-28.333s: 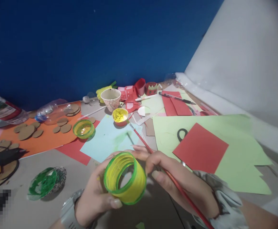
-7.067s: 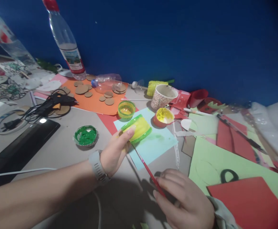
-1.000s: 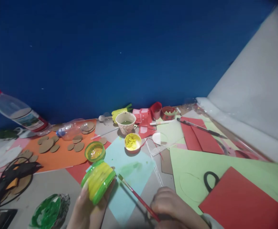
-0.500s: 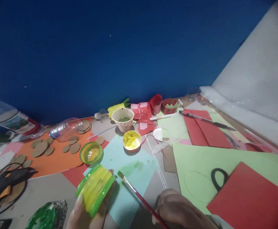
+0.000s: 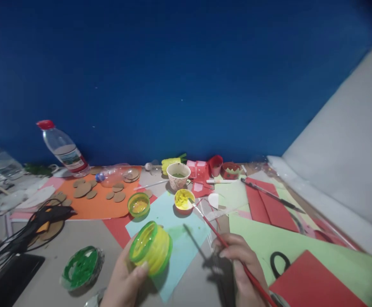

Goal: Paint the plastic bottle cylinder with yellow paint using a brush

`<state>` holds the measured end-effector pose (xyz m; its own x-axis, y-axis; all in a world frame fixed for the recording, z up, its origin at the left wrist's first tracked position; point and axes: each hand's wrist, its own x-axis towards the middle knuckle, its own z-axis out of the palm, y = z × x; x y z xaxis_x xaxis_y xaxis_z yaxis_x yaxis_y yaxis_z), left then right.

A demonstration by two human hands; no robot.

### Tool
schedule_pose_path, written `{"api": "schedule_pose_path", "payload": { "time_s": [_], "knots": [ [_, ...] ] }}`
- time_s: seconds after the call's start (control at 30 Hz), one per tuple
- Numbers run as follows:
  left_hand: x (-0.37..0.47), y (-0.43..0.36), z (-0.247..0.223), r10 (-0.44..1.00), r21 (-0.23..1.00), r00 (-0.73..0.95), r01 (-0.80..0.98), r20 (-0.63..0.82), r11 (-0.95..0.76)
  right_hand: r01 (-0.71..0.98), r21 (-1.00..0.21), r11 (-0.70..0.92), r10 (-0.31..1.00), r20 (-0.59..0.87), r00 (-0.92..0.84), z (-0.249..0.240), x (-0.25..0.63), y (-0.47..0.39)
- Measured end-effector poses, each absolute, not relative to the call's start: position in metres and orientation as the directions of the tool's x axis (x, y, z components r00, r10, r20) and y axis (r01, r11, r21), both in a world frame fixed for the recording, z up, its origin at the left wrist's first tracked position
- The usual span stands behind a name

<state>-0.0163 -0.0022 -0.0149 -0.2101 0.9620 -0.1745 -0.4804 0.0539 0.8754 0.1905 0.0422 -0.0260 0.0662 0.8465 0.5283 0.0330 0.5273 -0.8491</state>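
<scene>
My left hand [image 5: 126, 273] is closed around a small round cup-like piece [image 5: 158, 249] with a yellow ribbed side and green rims, tilted so its hollow opening shows. My right hand [image 5: 245, 266] grips a red-handled paintbrush [image 5: 217, 233]. The brush tip is at a small dish of yellow paint [image 5: 183, 209], over or in the paint. A similar green-rimmed yellow cup [image 5: 139, 212] stands on the table to the left of the dish. Behind the dish is a patterned teacup [image 5: 178, 183] with greenish liquid. Light blue paper [image 5: 169, 273] with green smears lies under the work.
A dish of green paint [image 5: 81, 267] sits front left, near black cables [image 5: 26, 234]. Brown cardboard discs [image 5: 82, 190] lie on orange paper [image 5: 99, 209], with a bottle [image 5: 66, 151] behind. Scissors [image 5: 279, 263] lie partly under red paper [image 5: 316, 285] at right. A blue wall [image 5: 186, 76] closes the back.
My right hand has brought the brush tip from over the blue paper to the yellow paint dish. My left hand has turned the yellow-green piece so its opening shows. The camera view has shifted.
</scene>
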Motion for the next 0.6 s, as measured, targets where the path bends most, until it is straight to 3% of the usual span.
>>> {"api": "schedule_pose_path", "payload": {
  "time_s": [0.13, 0.23, 0.5, 0.6],
  "knots": [
    [-0.019, -0.005, -0.005, 0.977, 0.98, -0.211, -0.192, 0.019, -0.06, 0.056, -0.859, 0.509, 0.859, 0.511, 0.03, -0.026, 0.191, 0.044],
    [-0.019, -0.006, 0.02, 0.969, 0.997, -0.237, -0.017, 0.072, -0.078, 0.084, -0.862, 0.501, 0.864, 0.504, 0.022, -0.023, 0.192, 0.044],
    [-0.073, 0.008, 0.105, 0.932, 0.962, -0.293, 0.228, 0.215, -0.151, -0.019, -0.934, 0.356, 0.934, 0.355, 0.041, -0.02, 0.19, 0.039],
    [-0.11, 0.018, 0.106, 0.908, 0.897, -0.369, 0.441, 0.199, -0.017, -0.055, -0.954, 0.294, 0.956, 0.293, 0.02, -0.022, 0.191, 0.038]
  ]
}}
